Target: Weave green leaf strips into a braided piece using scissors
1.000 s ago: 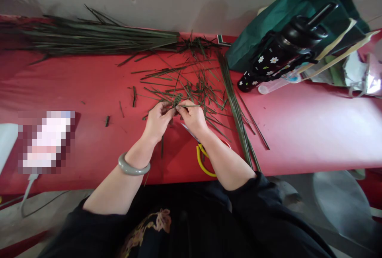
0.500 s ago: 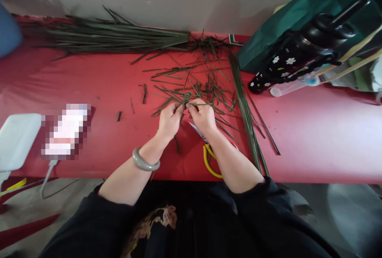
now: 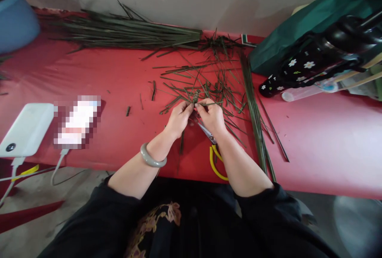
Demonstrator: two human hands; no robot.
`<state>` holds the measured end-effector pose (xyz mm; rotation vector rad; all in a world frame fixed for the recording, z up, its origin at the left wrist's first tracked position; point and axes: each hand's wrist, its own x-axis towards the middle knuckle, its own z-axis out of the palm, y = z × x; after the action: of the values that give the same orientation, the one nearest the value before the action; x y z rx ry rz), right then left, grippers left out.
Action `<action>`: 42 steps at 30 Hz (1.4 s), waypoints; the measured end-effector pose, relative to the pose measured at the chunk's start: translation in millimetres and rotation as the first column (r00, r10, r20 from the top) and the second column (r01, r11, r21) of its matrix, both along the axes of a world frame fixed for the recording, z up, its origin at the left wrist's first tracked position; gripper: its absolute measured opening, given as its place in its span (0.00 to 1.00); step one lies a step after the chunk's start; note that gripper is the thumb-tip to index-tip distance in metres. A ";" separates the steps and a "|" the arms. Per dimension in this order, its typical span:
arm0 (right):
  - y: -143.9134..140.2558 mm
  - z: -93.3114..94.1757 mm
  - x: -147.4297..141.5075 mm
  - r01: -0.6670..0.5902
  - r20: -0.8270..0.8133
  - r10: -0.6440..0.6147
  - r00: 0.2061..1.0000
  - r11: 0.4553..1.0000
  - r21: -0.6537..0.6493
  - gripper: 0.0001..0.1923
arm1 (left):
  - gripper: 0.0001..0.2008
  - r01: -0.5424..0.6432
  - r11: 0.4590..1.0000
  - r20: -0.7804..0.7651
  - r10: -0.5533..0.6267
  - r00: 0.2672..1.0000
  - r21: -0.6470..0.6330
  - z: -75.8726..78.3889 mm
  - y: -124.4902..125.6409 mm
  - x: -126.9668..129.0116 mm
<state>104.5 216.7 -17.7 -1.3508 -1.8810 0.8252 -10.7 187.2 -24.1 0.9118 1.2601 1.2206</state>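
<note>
Thumb and fingers of my left hand [image 3: 180, 119] pinch a small woven piece of green leaf strips [image 3: 195, 96], which points up and away from me. My right hand [image 3: 212, 117] is close beside it, its thumb and finger closed on a thin leaf strip [image 3: 212, 103] that runs out to the right from the woven piece. Another strip [image 3: 182, 142] hangs below my left hand. Scissors with yellow handles [image 3: 212, 161] lie on the red table, partly under my right forearm. Loose leaf cuttings [image 3: 221, 87] are scattered just beyond my hands.
A long bundle of leaves [image 3: 134, 33] lies along the wall, and another bundle [image 3: 252, 109] stretches down the right. Further right are a black flowered bottle [image 3: 322, 51] and a green bag [image 3: 286, 31]. A white power bank [image 3: 30, 127] and a phone [image 3: 79, 123] lie left; a blue pot [image 3: 18, 21] stands behind.
The view has turned slightly left, so everything sits further right and more of the blue pot shows. Both hands keep their pinch on the woven piece and strip, with little visible movement.
</note>
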 end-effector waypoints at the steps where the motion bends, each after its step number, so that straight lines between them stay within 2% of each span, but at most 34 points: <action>1: 0.2 -0.4 0.1 -0.012 -0.001 0.012 1.000 1.000 -0.007 0.10 | 0.12 0.004 1.000 0.007 -0.004 1.000 -0.006 0.2 0.4 -0.4; 7: -2.3 1.1 0.4 -0.055 0.001 0.055 0.998 0.998 -0.006 0.11 | 0.15 -0.081 0.996 -0.120 0.083 0.989 0.023 -3.9 3.1 -2.9; 11: -3.8 2.4 0.8 -0.031 -0.005 0.031 1.000 0.999 0.029 0.11 | 0.15 -0.119 0.993 -0.102 0.120 0.988 0.017 -5.5 4.4 -0.6; 15: -1.0 -0.5 0.8 -0.038 -0.020 0.037 0.999 0.999 -0.031 0.11 | 0.15 -0.064 0.998 -0.018 0.063 0.998 -0.026 -5.1 4.1 -1.3; 17: 0.4 -1.7 0.2 -0.055 -0.030 0.053 0.998 0.996 -0.066 0.10 | 0.15 -0.047 0.999 -0.027 0.047 0.999 -0.006 -5.6 4.0 -3.1; 23: -1.4 -0.4 -2.9 -0.058 -0.017 0.057 0.998 0.997 -0.054 0.10 | 0.06 -0.199 0.960 -0.190 0.237 0.953 0.200 -10.1 6.3 -4.8; 29: -1.4 -4.8 -4.1 -0.056 0.021 0.056 0.998 0.998 -0.012 0.10 | 0.05 -0.224 0.963 -0.257 0.257 0.932 0.150 -4.3 5.2 -5.6; 33: -2.2 -6.2 -4.4 -0.043 0.062 0.043 0.997 0.999 0.009 0.10 | 0.05 -0.233 0.957 -0.402 0.286 0.870 0.175 2.4 5.1 -9.7; 36: -4.3 -3.5 -4.2 -0.050 0.072 0.049 0.996 0.999 0.013 0.09 | 0.07 -0.218 0.957 -0.473 0.285 0.834 0.193 1.2 7.1 -13.7; 39: -5.5 -0.4 -3.8 -0.044 0.075 0.044 0.996 0.999 0.008 0.09 | 0.07 -0.233 0.954 -0.465 0.295 0.835 0.187 -4.0 9.8 -16.2; 42: -3.9 -1.4 -3.0 -0.043 0.051 0.045 0.998 0.998 -0.034 0.09 | 0.07 -0.251 0.959 -0.333 0.281 0.900 0.132 -9.3 12.1 -16.3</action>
<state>101.4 212.8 -19.1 -1.3671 -1.9517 0.8543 -27.0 199.3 -33.4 1.0792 1.6706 1.3751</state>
